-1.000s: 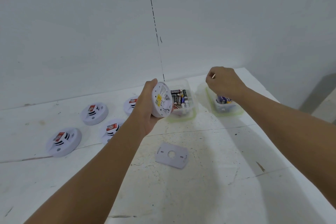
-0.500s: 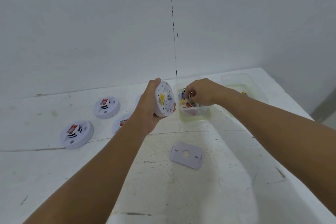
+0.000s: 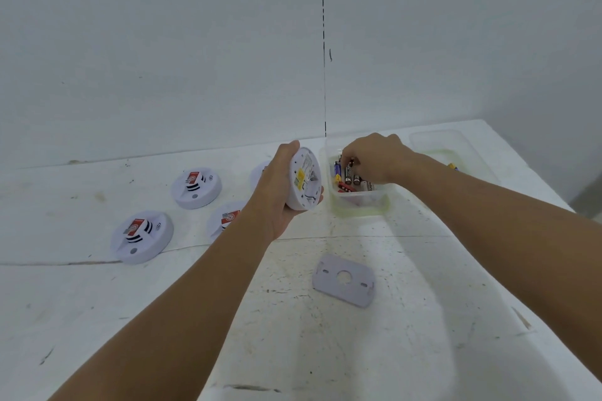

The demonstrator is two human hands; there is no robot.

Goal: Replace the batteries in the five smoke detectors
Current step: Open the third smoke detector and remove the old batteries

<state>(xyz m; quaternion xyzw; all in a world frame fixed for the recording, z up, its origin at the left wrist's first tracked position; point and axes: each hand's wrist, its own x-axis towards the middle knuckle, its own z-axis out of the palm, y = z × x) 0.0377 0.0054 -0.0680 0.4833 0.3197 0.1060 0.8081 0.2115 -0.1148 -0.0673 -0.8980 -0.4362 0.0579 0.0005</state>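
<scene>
Right hand (image 3: 374, 156) now deeper among batteries (image 3: 350, 174)

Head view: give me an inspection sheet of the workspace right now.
Surface: white table, scuffed and speckled.
Job's things: open smoke detector held tilted, back showing; four detectors on the table at left, two partly hidden; near battery tub with mixed batteries; far tub, a battery or two visible.
Clutter: flat mounting plate lying loose.
Grips: left hand holds the detector; right hand reaches into the near tub, fingers curled among batteries.
Cables: nothing seen.
Surroundings: plain white walls.
</scene>
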